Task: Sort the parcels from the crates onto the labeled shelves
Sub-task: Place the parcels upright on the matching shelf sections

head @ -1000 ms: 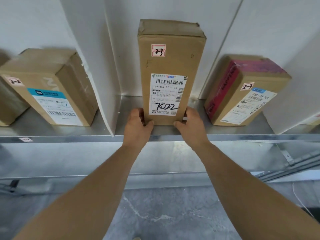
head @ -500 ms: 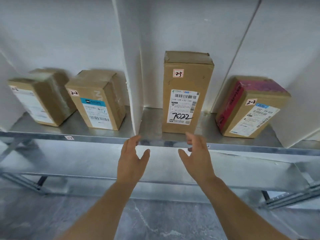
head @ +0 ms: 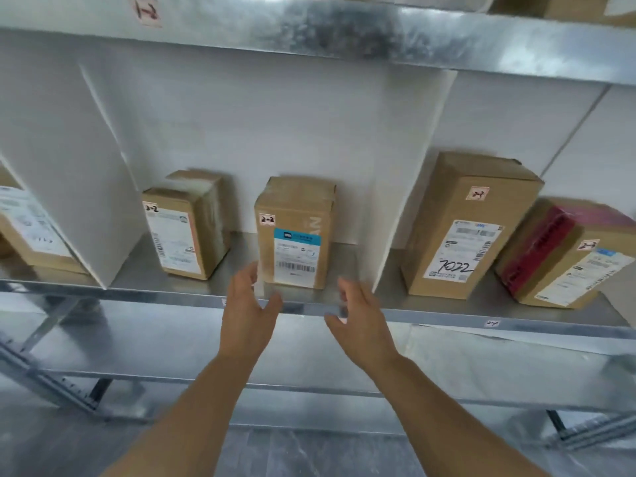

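Both my hands are empty, fingers loose and spread, palms turned toward each other. My left hand point(head: 249, 315) hangs in front of the shelf point(head: 447, 317) edge, and its fingertips cross the lower left corner of the blue-label box point(head: 296, 235) in my view. With the blur I cannot tell whether they touch it. My right hand point(head: 361, 321) is near it, thumb low, in front of the same edge and just below the right divider point(head: 399, 166), gripping nothing.

The 7022 box point(head: 464, 228) stands upright on the shelf, in the bay to the right of that divider, apart from both hands. It is the tall one, white shipping label facing me, the number scrawled in black, a small tag point(head: 479, 193) near its top. Just beside it on the right sits the red box point(head: 564, 256), turned at an angle, red tape down its left face.

In the middle bay the blue-label box stands upright, tagged 2-2. Near it on the left is a second box point(head: 186, 232) with the same tag, angled slightly. Beyond the left divider point(head: 69, 184), a far box point(head: 31, 235) shows partly at the frame edge.

Overhead runs the upper shelf point(head: 344, 32), bare metal, with a handwritten sticker point(head: 147, 10) on its front. An edge label point(head: 491, 324) sits on my shelf under the right bay. Grey floor point(head: 309, 452) shows between my forearms.
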Tool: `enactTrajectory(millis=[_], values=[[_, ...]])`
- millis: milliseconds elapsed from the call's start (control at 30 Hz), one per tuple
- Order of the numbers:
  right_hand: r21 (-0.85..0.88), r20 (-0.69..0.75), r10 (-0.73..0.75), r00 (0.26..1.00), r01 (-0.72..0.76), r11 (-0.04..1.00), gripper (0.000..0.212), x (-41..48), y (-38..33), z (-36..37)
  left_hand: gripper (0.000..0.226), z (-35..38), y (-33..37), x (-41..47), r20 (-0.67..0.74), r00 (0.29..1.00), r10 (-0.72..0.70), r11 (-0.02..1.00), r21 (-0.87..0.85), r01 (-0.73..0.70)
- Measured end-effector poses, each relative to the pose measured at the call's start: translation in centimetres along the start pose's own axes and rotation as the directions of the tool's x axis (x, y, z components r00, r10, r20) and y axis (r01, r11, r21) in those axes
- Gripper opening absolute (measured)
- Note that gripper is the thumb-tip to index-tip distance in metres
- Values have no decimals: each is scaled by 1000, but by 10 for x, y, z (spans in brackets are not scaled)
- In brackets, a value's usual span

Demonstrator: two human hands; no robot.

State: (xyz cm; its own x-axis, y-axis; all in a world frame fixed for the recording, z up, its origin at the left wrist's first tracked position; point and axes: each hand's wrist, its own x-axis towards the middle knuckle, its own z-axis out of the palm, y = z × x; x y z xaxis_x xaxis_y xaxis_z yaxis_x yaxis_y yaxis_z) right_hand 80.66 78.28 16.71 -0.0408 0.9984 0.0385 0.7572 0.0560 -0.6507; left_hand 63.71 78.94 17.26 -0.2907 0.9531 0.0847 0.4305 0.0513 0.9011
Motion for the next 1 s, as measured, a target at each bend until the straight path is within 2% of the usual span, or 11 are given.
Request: enactTrajectory(millis=[200,300,367,467,567,767,1000], values=[[-7,-49,125,991,-125,992,72,37,-21,20,55,-22,-21,53,104,993,55,998,-2,-56],[55,-96,151,984,-146,988,76,53,-17,31,52,-14,-29,69,141,988,61,998,19,-64],[103,-134,144,980,-131,986,72,63,-11,38,50,-8,-35,77,173,982,78,996,27,-84],[179,-173,155,973,-124,976,61,69,-14,45,34,-1,-39,79,235,969,75,997,-11,-75],[205,-188,162,969,-122,971,47,71,-16,47,35,2,-38,78,244,968,62,998,-20,-58],[266,-202,206,958,-149,952,49,65,-6,49,34,13,-50,74,225,973,55,998,-46,-46],[241,-185,210,960,-163,957,32,75,5,49,20,11,-47,81,225,974,-4,999,53,-8]])
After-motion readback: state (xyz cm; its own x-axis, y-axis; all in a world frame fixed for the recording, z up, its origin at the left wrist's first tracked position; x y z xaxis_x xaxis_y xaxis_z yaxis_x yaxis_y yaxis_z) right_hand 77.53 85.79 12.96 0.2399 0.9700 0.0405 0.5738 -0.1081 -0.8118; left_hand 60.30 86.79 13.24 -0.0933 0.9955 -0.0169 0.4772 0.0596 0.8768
